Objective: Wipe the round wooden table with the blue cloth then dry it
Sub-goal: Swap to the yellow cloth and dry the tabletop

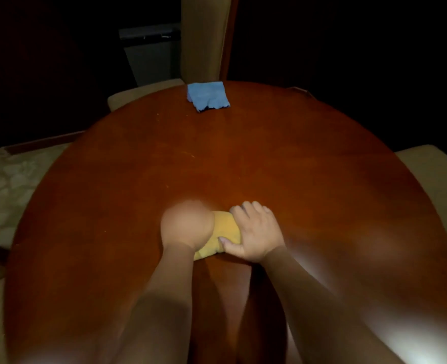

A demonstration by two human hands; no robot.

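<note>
Dark room, pale patterned floor (12, 177), cream chair seats (432, 174), tall wooden post (204, 38) behind.

Looked down on a round wooden bench (309, 166), reddish brown and glossy, in a dim room. Held a folded yellow cloth (226, 233) against the bench top near the close edge, between both hands. Right hand (256, 232) lay over the cloth's right side, fingers (246, 209) curled over its far edge and thumb pressed on its near part. Left hand (186, 224) sat on the cloth's left side, too blurred to tell its finger positions. Left a folded blue cloth (207, 97) flat at the far edge, well apart from both hands. Showed pale chair seats (432, 169) beside the bench and patterned floor (12, 179) at left.
</note>
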